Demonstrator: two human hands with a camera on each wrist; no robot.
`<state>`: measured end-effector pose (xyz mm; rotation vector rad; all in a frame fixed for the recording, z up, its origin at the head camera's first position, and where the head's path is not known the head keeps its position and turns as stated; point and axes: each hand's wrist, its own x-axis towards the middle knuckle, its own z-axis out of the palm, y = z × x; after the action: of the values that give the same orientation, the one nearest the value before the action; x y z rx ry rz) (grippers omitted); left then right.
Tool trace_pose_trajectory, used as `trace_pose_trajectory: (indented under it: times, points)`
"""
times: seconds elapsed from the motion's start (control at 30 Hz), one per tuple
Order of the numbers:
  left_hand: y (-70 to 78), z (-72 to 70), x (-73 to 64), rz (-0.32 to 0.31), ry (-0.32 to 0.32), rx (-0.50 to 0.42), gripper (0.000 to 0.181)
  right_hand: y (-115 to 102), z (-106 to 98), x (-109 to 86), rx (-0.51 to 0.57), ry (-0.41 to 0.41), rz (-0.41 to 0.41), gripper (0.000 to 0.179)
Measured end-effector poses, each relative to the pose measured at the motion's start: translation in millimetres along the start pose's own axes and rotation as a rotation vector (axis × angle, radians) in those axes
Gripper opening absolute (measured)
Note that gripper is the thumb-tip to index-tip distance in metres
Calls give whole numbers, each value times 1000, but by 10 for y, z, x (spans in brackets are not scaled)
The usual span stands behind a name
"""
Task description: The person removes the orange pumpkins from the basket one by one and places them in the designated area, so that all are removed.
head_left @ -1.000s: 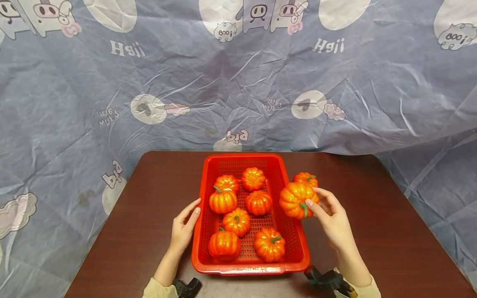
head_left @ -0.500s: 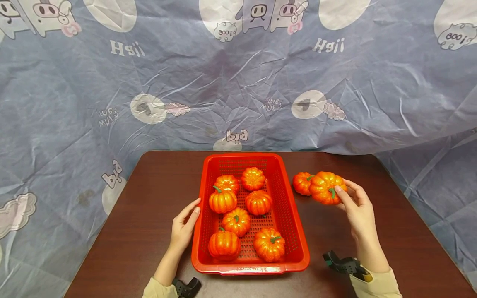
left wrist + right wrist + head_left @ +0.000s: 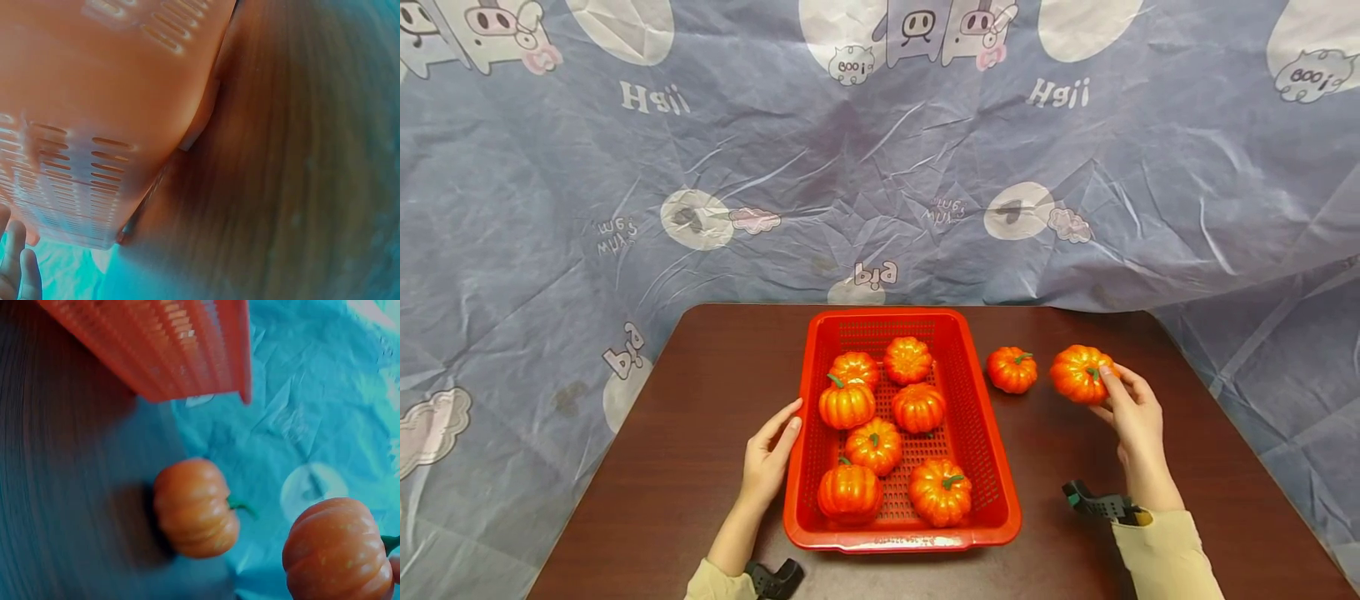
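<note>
My right hand (image 3: 1137, 417) grips a small orange pumpkin (image 3: 1081, 374) with a green stem, to the right of the red basket (image 3: 1004, 492). The thumb lies by the stem. In the right wrist view the held pumpkin (image 3: 337, 553) fills the lower right corner. A second pumpkin (image 3: 1012, 370) rests on the table between the basket and my right hand. My left hand (image 3: 767, 458) touches the basket's left rim with thumb and fingertips. Inside the basket lie several more pumpkins (image 3: 940, 493). The left wrist view shows the basket's slotted side wall (image 3: 112, 94) and a few fingers (image 3: 12, 256).
The brown table (image 3: 700, 392) extends on both sides of the basket. Behind it hangs a wrinkled blue-grey printed cloth (image 3: 865, 183), which also covers both sides. Black wrist straps (image 3: 775, 577) with cameras sit on both wrists.
My right hand has carried the pumpkin from over the basket's right rim to the right, past the pumpkin on the table. The left hand and the basket stay put.
</note>
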<state>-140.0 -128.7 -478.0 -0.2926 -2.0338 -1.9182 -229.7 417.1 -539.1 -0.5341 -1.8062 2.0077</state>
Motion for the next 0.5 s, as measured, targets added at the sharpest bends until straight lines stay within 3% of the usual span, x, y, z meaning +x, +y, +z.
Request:
trace_pose_trajectory:
  times: [0.13, 0.37, 0.5]
  points:
    - [13, 4, 0, -5, 5, 11, 30, -6, 21, 54, -11, 37, 51, 60]
    - [5, 4, 1, -11, 5, 4, 30, -565, 342, -361, -142, 61, 122, 58]
    - [4, 7, 0, -11, 8, 12, 30, -671, 435, -438, -173, 71, 146, 59]
